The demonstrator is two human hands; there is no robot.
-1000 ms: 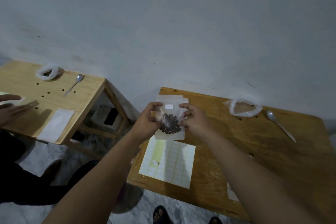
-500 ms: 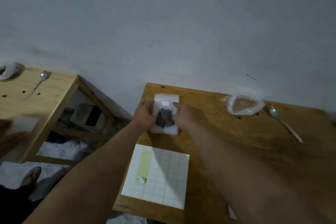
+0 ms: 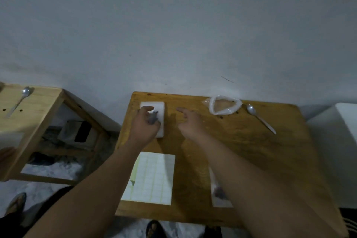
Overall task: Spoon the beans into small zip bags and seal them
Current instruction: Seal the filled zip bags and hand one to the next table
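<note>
Right hand [image 3: 190,121] has let go and pulled off the bag [image 3: 154,118], fingers loosely spread above the table [image 3: 241,150]. Left hand [image 3: 145,127] presses the bean-filled bag flat at the table's far left corner.

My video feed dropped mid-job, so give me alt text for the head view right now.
The left hand rests on a small filled zip bag lying on a white stack at the wooden table's far left, while the right hand hovers open beside it. A label sheet lies nearer; a rolled-open plastic bag and spoon sit far right.
</note>
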